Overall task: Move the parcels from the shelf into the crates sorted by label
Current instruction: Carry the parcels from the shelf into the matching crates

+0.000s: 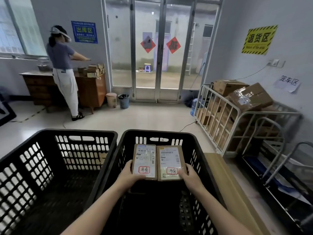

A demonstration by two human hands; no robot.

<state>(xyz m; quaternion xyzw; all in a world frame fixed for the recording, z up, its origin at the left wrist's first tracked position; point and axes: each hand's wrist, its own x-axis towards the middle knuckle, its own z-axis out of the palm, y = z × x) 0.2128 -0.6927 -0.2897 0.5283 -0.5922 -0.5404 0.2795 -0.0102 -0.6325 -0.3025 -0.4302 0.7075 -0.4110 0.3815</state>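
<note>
Two crates stand just beside each other: left black slatted plastic crate point(76, 132), right black slatted plastic crate point(159, 133). Above the right one's open top, two parcels lie edge to edge, label up, each with a red-boxed handwritten mark: left flat brown cardboard parcel point(144, 158), right flat brown cardboard parcel point(169, 158). My left hand point(128, 175) grips the left parcel's near corner; my right hand point(191, 175) grips the right parcel's.

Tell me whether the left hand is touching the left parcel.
Touching. The head view shows the left hand gripping the left parcel at its near left edge, thumb against its side.
</note>
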